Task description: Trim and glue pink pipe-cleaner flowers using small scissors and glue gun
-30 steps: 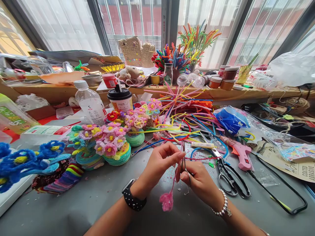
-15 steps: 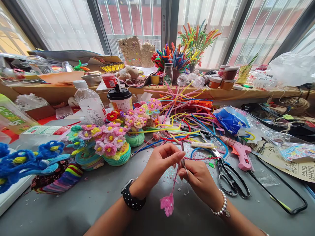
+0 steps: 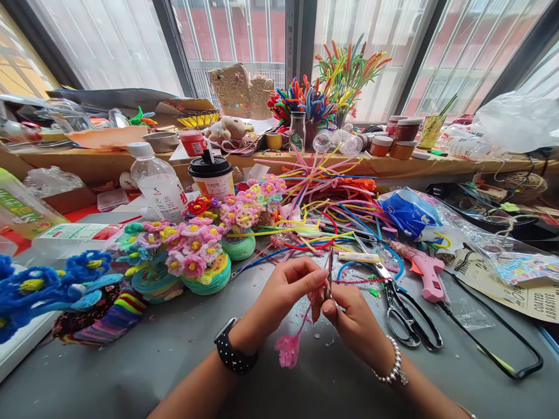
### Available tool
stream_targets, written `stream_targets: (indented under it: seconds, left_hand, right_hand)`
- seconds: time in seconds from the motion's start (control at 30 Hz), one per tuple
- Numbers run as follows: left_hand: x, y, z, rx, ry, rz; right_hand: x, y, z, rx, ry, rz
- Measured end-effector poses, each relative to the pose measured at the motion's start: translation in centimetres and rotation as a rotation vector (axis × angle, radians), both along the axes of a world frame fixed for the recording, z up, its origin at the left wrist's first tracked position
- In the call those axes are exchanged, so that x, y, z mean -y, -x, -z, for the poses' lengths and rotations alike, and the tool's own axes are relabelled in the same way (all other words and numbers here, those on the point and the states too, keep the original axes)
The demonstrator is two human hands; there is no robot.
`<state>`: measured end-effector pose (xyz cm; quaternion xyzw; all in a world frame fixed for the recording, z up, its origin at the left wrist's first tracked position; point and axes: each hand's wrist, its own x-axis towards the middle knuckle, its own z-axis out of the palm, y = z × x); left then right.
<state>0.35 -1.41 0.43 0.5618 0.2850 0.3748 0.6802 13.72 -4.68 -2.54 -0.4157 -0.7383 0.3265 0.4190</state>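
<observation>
My left hand point(image 3: 286, 297), with a dark watch on the wrist, pinches a thin pink pipe cleaner point(image 3: 305, 320) between thumb and fingers. A fluffy pink tuft point(image 3: 287, 351) at its lower end hangs over the grey tabletop point(image 3: 279, 396). Close against those fingertips, my right hand point(image 3: 358, 326) is closed around small scissors point(image 3: 331, 276), blades pointing up. My fingers partly hide the strand beside the blades, so I cannot tell whether they touch it. A bead bracelet circles the right wrist.
Pipe-cleaner flowers in small pots point(image 3: 196, 250) stand at left, with blue flowers point(image 3: 35, 285) nearest. Loose pipe cleaners point(image 3: 323, 198) pile up behind my hands. At right lie large black-handled scissors point(image 3: 406, 314) and a pink glue gun point(image 3: 430, 276) with a cord.
The pink tuft has swung left and slightly up. The small scissors have shifted a little to the right and turned, still in my right hand.
</observation>
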Motion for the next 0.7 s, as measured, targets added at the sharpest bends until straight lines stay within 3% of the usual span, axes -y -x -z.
stream_targets:
  seconds: [0.17, 0.7]
  left_hand:
    - [0.01, -0.08, 0.04, 0.033, 0.016, 0.003]
    - [-0.1, -0.06, 0.33, 0.041, -0.009, -0.029]
  right_hand:
    - [0.04, 0.06, -0.12, -0.032, 0.029, -0.036]
    - [-0.21, -0.06, 0.62, 0.068, -0.05, 0.05]
